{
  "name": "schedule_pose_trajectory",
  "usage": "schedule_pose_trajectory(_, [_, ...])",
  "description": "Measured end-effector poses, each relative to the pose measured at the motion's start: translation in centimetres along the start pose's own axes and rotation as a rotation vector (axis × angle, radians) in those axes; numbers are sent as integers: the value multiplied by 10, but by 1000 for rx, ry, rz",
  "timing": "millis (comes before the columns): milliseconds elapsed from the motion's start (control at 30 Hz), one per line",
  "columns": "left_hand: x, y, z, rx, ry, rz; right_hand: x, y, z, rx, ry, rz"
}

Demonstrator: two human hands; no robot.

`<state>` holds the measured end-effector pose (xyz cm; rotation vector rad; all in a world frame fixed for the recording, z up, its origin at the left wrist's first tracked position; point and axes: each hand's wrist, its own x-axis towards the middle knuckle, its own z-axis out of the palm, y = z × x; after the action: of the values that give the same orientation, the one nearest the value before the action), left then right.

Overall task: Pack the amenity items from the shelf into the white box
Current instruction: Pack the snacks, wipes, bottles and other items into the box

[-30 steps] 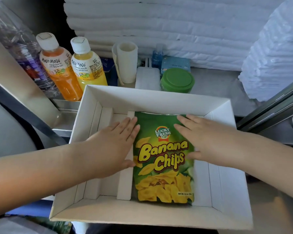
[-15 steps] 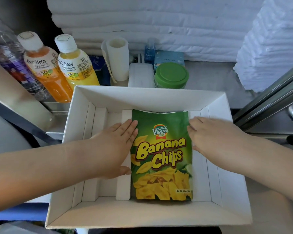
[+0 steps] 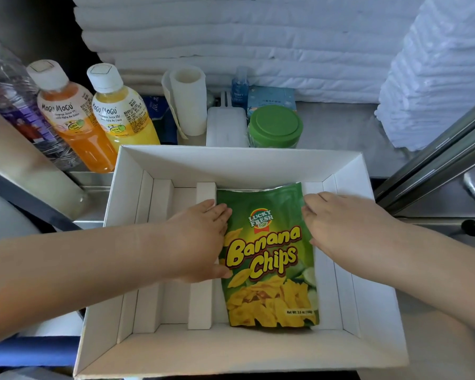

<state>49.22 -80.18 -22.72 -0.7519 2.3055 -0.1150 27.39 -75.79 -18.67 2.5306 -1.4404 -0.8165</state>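
We have one item packed: the banana chips bag (image 3: 269, 259) lies flat in the right compartment of the white box (image 3: 239, 160). Our left hand (image 3: 203, 242) and right hand (image 3: 337, 229) rest against its edges, fingers extended, gripping nothing. The juice bottles (image 3: 99, 116), green-lidded jar (image 3: 274, 127) (and smaller items) wait on the shelf (image 3: 340, 124).
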Motion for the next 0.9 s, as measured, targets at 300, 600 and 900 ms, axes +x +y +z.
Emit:
schedule_pose_trajectory(300, [4, -16, -11, 1, 304, 35, 1, -2, -6, 262, 51, 131])
schedule_pose_trajectory(600, [47, -2, -46, -62, 473, 278, -4, -18, -6, 296, -91, 52])
schedule_pose_trajectory(900, [65, -3, -62, 159, 558, 384, -17, -21, -8, 231, 1, -214])
